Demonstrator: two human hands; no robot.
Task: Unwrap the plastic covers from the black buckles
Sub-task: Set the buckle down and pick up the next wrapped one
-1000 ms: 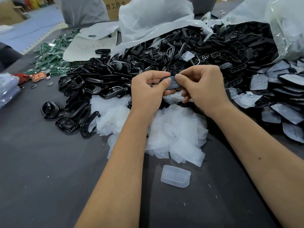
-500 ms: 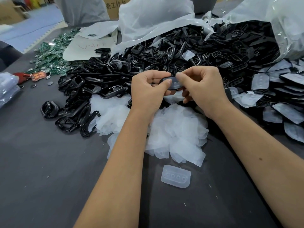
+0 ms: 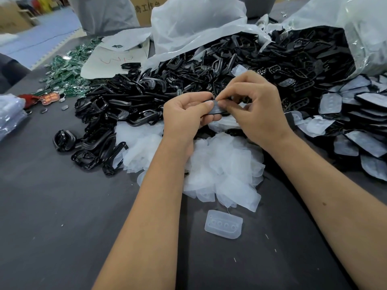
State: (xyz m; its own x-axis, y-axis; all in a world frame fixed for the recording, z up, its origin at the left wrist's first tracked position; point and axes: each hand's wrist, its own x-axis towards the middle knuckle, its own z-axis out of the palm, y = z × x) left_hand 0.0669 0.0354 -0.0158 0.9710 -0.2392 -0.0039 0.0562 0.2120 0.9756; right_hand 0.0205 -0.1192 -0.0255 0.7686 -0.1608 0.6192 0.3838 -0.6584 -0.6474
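My left hand (image 3: 186, 116) grips a black buckle (image 3: 217, 109) still in its thin plastic cover, thumb on top. My right hand (image 3: 253, 109) pinches the cover's edge at the buckle's top with thumb and forefinger. Both hands hover above a heap of stripped clear covers (image 3: 219, 170). A big pile of bare black buckles (image 3: 146, 97) lies behind and to the left. Covered buckles (image 3: 360, 122) are stacked at the right. The part of the held buckle under my fingers is hidden.
One moulded clear cover (image 3: 223, 224) lies alone on the dark table (image 3: 52, 216) near me. Large plastic bags (image 3: 196, 24) spill buckles at the back. Green circuit boards (image 3: 67, 72) and a pale card sheet (image 3: 113, 59) sit at the far left.
My right thumb and forefinger have shifted from the buckle's side to its top edge and now pinch the cover there. The left hand keeps its hold.
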